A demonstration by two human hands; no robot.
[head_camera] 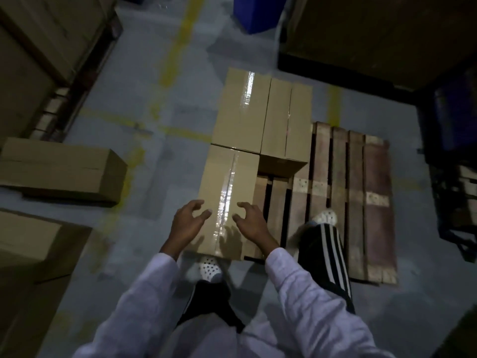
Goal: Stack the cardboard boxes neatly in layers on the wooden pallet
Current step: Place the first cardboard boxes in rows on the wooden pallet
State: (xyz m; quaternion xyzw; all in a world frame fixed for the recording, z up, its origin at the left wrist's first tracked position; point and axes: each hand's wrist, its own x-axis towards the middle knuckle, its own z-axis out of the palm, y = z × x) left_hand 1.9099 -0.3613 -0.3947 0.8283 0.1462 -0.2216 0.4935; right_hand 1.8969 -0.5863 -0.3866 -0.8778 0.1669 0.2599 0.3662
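Both hands are out over the near box (pixel 227 182). The left hand (pixel 189 223) has its grip apart, fingers spread and loosely curled, holding nothing. The right hand (pixel 251 220) is the same: grip apart, fingers hooked in the air, clamped on nothing. Their shadows fall on the box lid just below them; I cannot tell whether any fingertip touches the cardboard.

That near box sits on the left edge of the pallet (pixel 356 202), taped shut along its top, so its contents are hidden. Touching its far end is a second taped box (pixel 240 112), and just right of that one is a third box (pixel 284 120), also closed. That's three boxes on the pallet, all in one layer on its left and far part, with bare slats to the right.

The right shoe (pixel 325 217) stands on those slats, and the left shoe (pixel 206 267) is on the floor (pixel 154 99) at the near box's end.

Two more boxes lie on the floor at left: a long one (pixel 56 169) and a nearer one (pixel 31 241).
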